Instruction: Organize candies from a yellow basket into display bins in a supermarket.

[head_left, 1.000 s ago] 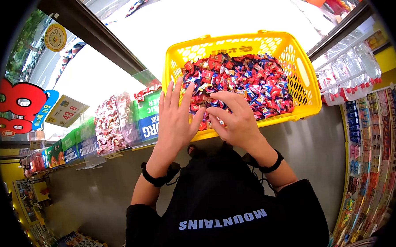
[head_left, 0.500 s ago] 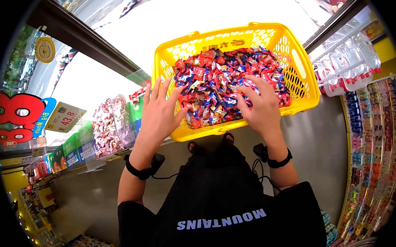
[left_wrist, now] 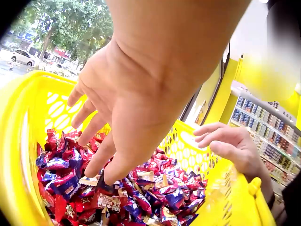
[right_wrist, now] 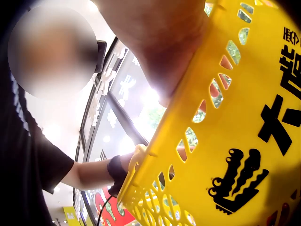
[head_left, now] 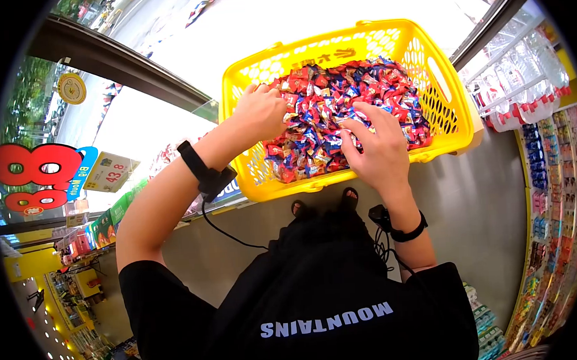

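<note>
A yellow plastic shopping basket (head_left: pixel 457 143) holds a heap of candies (head_left: pixel 337 104) in red and blue wrappers. My left hand (head_left: pixel 260 113) is at the basket's left side, knuckles up in the head view. Its fingers point down with gaps between them at the candies in the left wrist view, some tips hidden behind the hand. My right hand (head_left: pixel 381 153) hovers by the near right part of the heap, fingers loosely bent, with no candy visible in it. In the right wrist view the basket wall (right_wrist: pixel 244 117) hides most of that hand.
Left of the basket stand boxes (head_left: pixel 119 203) behind a clear panel and a price card (head_left: pixel 111 171). Bottled drinks (head_left: pixel 522 86) are stacked to the right, above shelves of packaged goods (head_left: pixel 553 200). Cables (head_left: pixel 381 247) hang from the wrist cameras.
The hands came apart from over the front of the basket. My left hand then reached farther in at the left, its fingers turning down toward the candies. My right hand moved right and then stayed.
</note>
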Demonstrator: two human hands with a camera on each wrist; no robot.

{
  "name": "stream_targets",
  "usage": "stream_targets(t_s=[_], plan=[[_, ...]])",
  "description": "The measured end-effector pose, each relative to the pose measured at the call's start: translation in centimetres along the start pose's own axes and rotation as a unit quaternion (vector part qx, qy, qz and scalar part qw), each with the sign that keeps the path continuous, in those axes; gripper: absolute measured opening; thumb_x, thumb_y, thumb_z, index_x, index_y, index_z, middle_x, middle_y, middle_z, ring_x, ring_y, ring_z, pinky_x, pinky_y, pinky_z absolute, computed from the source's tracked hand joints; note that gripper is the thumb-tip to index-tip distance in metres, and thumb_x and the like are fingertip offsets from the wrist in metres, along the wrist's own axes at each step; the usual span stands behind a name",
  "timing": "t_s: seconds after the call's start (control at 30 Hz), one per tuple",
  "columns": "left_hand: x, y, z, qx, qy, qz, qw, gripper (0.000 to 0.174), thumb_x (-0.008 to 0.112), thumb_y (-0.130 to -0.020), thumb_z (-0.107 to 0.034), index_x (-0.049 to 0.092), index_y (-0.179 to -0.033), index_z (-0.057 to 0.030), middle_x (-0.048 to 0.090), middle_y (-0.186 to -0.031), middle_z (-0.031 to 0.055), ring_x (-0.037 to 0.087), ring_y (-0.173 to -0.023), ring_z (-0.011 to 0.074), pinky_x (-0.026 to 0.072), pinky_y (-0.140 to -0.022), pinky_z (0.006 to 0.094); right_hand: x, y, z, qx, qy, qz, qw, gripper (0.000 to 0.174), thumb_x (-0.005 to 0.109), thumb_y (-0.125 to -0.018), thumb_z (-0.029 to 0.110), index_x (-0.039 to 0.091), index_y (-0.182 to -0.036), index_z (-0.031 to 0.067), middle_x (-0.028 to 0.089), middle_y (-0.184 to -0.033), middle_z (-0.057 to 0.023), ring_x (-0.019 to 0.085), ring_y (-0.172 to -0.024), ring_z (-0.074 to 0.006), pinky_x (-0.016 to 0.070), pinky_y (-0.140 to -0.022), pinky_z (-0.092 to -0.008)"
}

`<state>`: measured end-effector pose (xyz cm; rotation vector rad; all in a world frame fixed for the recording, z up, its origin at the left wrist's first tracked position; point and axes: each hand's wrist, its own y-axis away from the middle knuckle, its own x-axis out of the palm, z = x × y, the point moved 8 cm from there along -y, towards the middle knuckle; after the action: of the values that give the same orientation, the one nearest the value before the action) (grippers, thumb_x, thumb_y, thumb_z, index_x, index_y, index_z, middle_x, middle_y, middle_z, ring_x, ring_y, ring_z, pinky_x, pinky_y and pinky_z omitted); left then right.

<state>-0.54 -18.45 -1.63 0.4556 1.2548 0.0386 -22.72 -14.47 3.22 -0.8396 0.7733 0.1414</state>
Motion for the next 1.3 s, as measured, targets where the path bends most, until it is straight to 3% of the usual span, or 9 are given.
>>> stream_targets(t_s=[0.03,0.3,0.6,0.83,0.93,1.3], plan=[[1.6,-0.6,0.0,-0.007,-0.022,0.051,0.998,0.039,0.085,-0.080,-0.041,0.082,-0.107,-0.0122,0.072,-0.123,0.0083,0.063,-0.123,0.0269,0.0437,-0.112,0.0469,0.0,0.0,0.0,0.000,-0.003,-0.001,1.000,0.017,0.079,-0.086,0.015,0.074,-0.100,0.0058,0.069,-0.127,-0.0159,0.066,-0.117,-0.0347,0.0525,-0.102,-0.0484],[5.5,-1.7,-0.6,0.012,-0.150,0.072,0.986,0.051,0.090,-0.072,-0.049,0.081,-0.108,-0.0140,0.070,-0.126,0.0069,0.053,-0.134,0.0273,0.0363,-0.118,0.0521,-0.4,-0.3,0.1,-0.015,-0.004,-0.020,1.000,0.015,0.079,-0.086,0.014,0.074,-0.096,0.0055,0.070,-0.124,-0.0151,0.066,-0.114,-0.0335,0.0516,-0.102,-0.0489],[4.4,-0.6,-1.2,0.026,-0.148,0.027,0.988,0.023,0.075,-0.087,-0.027,0.081,-0.105,-0.0137,0.070,-0.124,0.0088,0.055,-0.127,0.0266,0.0409,-0.106,0.0497,-0.3,-0.2,0.2,-0.018,0.001,-0.011,1.000,0.015,0.079,-0.086,0.015,0.074,-0.097,0.0052,0.070,-0.124,-0.0154,0.066,-0.115,-0.0335,0.0514,-0.102,-0.0488],[4.4,-1.2,-1.7,0.032,-0.179,0.061,0.981,0.021,0.068,-0.094,-0.027,0.082,-0.105,-0.0157,0.071,-0.123,0.0060,0.054,-0.128,0.0270,0.0391,-0.106,0.0502,-0.2,-0.2,0.1,-0.007,0.007,-0.001,1.000,0.015,0.079,-0.086,0.015,0.074,-0.097,0.0058,0.070,-0.125,-0.0148,0.066,-0.118,-0.0335,0.0511,-0.104,-0.0486],[4.5,-0.8,-1.5,0.029,-0.142,0.035,0.989,0.022,0.068,-0.094,-0.028,0.082,-0.107,-0.0162,0.071,-0.122,0.0056,0.056,-0.126,0.0263,0.0394,-0.105,0.0509,-0.2,0.0,0.1,-0.003,0.007,0.004,1.000,0.015,0.079,-0.086,0.015,0.074,-0.097,0.0058,0.070,-0.125,-0.0149,0.066,-0.118,-0.0335,0.0512,-0.104,-0.0485],[3.7,-0.4,-2.6,0.025,-0.144,0.077,0.986,0.022,0.065,-0.097,-0.026,0.081,-0.109,-0.0171,0.072,-0.120,0.0060,0.059,-0.124,0.0256,0.0426,-0.103,0.0512,-0.3,0.1,0.1,-0.023,-0.007,-0.003,1.000,0.016,0.079,-0.085,0.015,0.075,-0.098,0.0055,0.069,-0.125,-0.0142,0.066,-0.117,-0.0336,0.0514,-0.103,-0.0492]])
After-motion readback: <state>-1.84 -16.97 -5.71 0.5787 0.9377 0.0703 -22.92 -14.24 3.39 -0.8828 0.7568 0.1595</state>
